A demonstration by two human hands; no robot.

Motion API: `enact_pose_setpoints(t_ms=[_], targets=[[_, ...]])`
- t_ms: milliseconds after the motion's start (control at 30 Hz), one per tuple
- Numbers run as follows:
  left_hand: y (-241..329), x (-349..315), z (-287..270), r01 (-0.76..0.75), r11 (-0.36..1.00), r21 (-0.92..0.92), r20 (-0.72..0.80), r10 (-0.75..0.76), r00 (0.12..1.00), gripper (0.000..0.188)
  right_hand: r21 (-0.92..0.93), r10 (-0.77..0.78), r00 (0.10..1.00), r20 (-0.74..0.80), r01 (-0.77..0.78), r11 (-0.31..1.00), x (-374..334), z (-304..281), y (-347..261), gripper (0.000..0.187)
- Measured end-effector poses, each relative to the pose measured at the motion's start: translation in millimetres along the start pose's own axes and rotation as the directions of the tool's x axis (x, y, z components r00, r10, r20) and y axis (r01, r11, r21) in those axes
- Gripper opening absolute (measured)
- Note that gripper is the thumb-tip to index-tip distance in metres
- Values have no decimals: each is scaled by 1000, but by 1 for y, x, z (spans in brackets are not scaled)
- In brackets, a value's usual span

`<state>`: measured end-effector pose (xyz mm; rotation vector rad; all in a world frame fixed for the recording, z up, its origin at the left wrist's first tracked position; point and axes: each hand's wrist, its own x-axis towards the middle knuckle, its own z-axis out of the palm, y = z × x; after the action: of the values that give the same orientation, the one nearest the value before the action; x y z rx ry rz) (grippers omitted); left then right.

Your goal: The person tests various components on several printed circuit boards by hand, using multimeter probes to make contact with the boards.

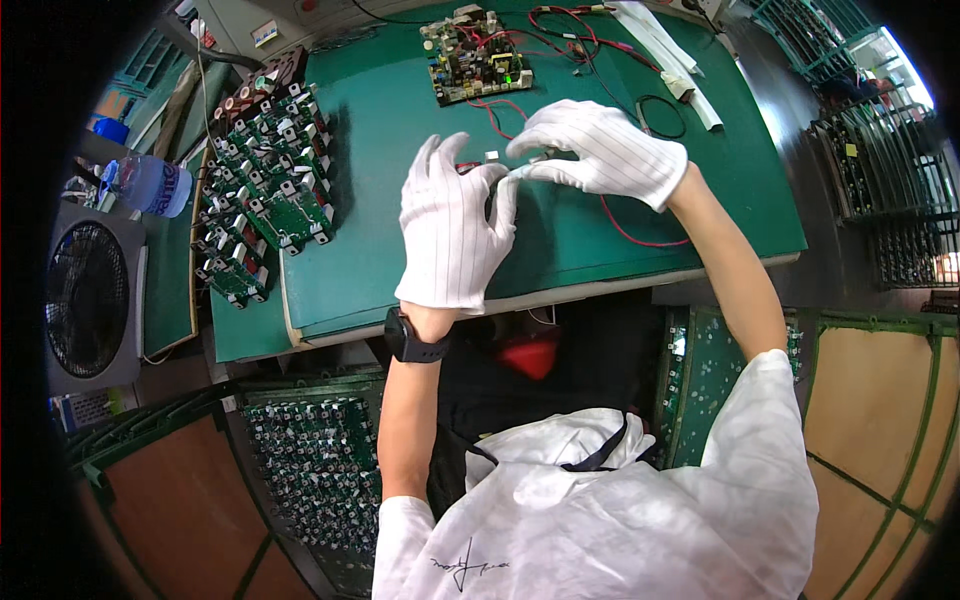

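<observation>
Both my hands wear white gloves with thin dark stripes and meet over the green work mat. My left hand (pixel 450 225) is closed, its thumb and fingers curled round something mostly hidden. A small white block (pixel 491 156) and a bit of red show beside its fingertips. From the right, my right hand (pixel 600 150) reaches in with thumb and forefinger pinched close to the left thumb. What it grips is too small to make out. Just beyond the hands stands a populated circuit board (pixel 478 58) with red wires running from it.
Several green circuit boards (pixel 270 180) are stacked at the mat's left. Red and black leads (pixel 600 45) and white strips (pixel 672 60) lie at the back right. A fan (pixel 88 298) and a water bottle (pixel 150 186) stand at far left. Racks of boards (pixel 310 460) sit below the table edge.
</observation>
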<state>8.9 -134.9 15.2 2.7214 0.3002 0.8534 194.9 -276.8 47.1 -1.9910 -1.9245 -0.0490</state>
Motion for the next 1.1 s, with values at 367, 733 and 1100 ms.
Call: enact_pose_setpoints(t_ms=[367, 733, 1100], targets=[[-7, -7, 30, 22, 961, -274, -118, -57, 991, 14, 316, 61, 977, 204, -125, 941, 3, 10, 18, 25], [3, -6, 34, -2, 973, -231, -112, -24, 993, 13, 437, 34, 976, 215, -127, 891, -12, 18, 33, 26], [10, -3, 41, -40, 972, -230, -130, 10, 992, 14, 482, -9, 991, 135, -57, 874, -27, 28, 47, 31]])
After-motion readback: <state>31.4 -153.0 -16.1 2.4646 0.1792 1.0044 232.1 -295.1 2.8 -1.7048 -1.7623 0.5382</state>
